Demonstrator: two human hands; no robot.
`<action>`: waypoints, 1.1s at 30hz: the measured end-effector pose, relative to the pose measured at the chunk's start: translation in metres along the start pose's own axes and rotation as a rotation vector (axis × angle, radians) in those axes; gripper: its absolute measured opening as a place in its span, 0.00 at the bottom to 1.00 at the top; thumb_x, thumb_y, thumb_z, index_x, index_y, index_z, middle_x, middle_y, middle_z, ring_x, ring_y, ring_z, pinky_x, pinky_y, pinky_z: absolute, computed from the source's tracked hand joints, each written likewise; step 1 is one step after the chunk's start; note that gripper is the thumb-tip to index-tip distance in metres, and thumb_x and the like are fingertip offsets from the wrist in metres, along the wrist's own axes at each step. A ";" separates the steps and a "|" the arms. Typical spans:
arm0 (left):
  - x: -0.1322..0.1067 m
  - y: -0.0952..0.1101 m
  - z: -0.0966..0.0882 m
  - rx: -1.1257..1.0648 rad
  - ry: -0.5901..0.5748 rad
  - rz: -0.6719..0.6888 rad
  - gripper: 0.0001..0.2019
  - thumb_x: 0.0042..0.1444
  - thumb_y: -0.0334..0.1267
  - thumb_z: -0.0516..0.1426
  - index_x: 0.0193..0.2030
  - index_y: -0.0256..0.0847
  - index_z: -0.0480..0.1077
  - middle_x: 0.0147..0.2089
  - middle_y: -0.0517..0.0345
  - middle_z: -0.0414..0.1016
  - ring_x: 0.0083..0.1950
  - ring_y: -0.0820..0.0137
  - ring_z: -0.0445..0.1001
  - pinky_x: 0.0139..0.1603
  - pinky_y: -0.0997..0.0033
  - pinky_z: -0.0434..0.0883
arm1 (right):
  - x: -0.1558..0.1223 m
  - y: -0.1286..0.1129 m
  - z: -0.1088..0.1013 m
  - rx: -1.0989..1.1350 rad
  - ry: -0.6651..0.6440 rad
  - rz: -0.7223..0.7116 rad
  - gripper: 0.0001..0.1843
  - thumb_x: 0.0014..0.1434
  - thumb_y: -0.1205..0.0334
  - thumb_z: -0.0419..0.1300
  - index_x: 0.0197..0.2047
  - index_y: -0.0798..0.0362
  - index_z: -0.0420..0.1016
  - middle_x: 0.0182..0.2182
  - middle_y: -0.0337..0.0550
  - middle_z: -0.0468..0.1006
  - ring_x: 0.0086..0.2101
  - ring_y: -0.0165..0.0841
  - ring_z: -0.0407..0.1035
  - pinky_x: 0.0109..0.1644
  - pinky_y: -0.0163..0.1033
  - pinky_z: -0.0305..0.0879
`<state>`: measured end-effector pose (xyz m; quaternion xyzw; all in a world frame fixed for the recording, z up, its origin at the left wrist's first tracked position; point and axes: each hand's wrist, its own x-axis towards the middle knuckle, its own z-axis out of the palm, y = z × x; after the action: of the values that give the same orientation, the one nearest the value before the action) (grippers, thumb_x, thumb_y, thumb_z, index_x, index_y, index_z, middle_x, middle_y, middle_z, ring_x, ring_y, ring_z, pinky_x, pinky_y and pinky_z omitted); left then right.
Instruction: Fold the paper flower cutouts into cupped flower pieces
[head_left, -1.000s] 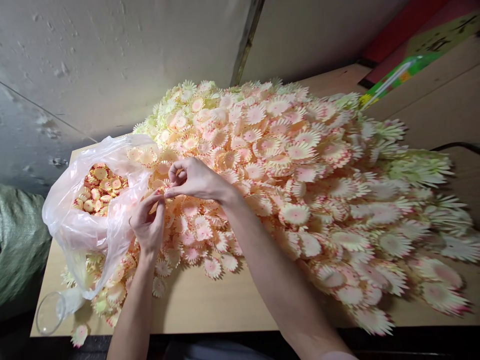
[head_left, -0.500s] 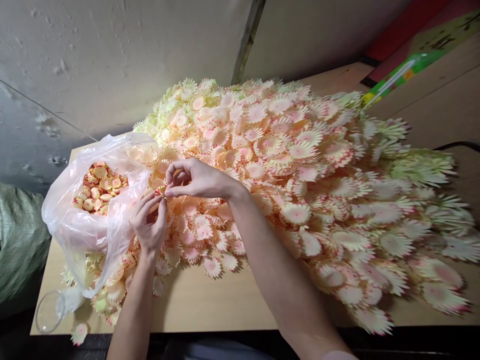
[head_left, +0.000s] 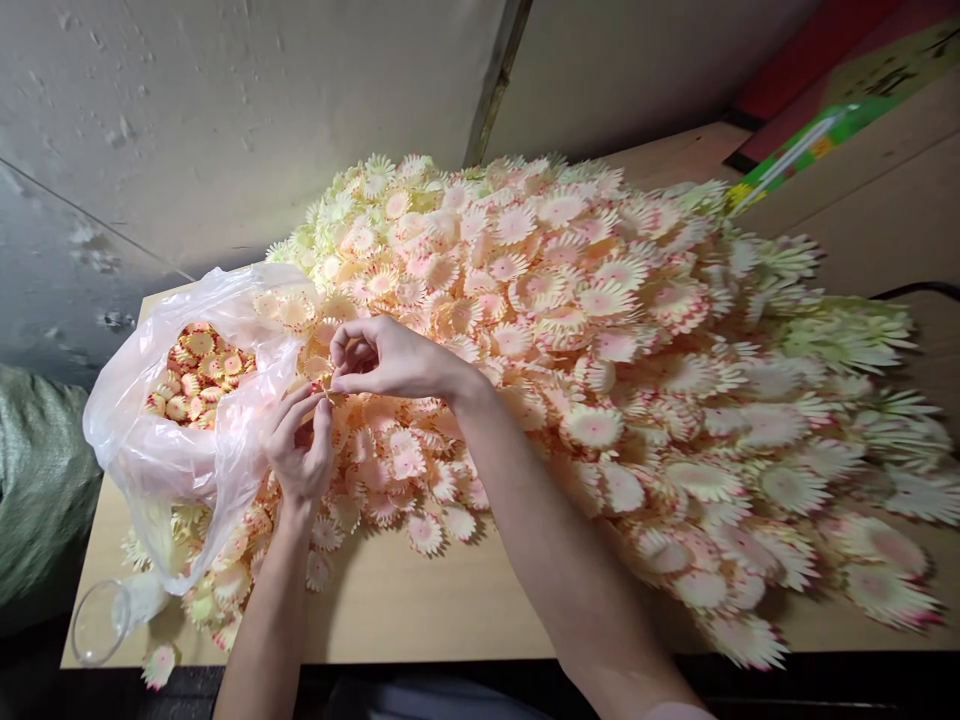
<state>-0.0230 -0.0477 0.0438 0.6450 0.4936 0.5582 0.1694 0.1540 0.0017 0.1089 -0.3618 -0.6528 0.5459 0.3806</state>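
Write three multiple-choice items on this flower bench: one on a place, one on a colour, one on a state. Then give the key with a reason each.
1. Where does the plastic bag lie?
A. at the left end of the table
B. on top of the pile's far right edge
C. on the floor

2. What colour are most petal pieces in the big flower pile?
A. dark blue
B. pale pink and cream
C. black

3. How are the left hand and right hand?
A. far apart
B. flat on bare wood
C. fingers meeting over a small piece

Key: 1 A, the bag sits left of both hands on the table. 2 B, the pile is pink, peach and cream. 3 C, the fingertips pinch together beside the bag.
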 end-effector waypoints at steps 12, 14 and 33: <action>0.004 0.010 0.002 -0.372 0.035 -0.327 0.14 0.56 0.44 0.64 0.43 0.44 0.65 0.39 0.58 0.81 0.40 0.67 0.83 0.39 0.67 0.82 | 0.001 -0.002 0.002 -0.048 -0.013 -0.060 0.08 0.47 0.72 0.62 0.30 0.55 0.67 0.26 0.35 0.72 0.27 0.25 0.66 0.32 0.33 0.63; 0.004 0.010 0.001 -0.383 0.024 -0.329 0.13 0.58 0.46 0.62 0.42 0.43 0.67 0.39 0.57 0.80 0.41 0.67 0.82 0.38 0.68 0.82 | 0.001 -0.002 0.002 -0.052 -0.003 -0.061 0.08 0.47 0.72 0.63 0.30 0.55 0.67 0.27 0.35 0.72 0.28 0.26 0.67 0.33 0.34 0.64; 0.005 0.003 0.001 -0.331 0.064 -0.302 0.05 0.56 0.38 0.60 0.34 0.40 0.73 0.35 0.59 0.76 0.36 0.73 0.77 0.37 0.70 0.82 | -0.007 -0.008 -0.009 0.028 -0.035 -0.106 0.05 0.48 0.73 0.62 0.30 0.56 0.72 0.27 0.37 0.73 0.29 0.26 0.65 0.34 0.34 0.63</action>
<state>-0.0209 -0.0450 0.0483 0.5089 0.4916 0.6201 0.3388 0.1642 -0.0019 0.1176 -0.3121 -0.6699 0.5401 0.4026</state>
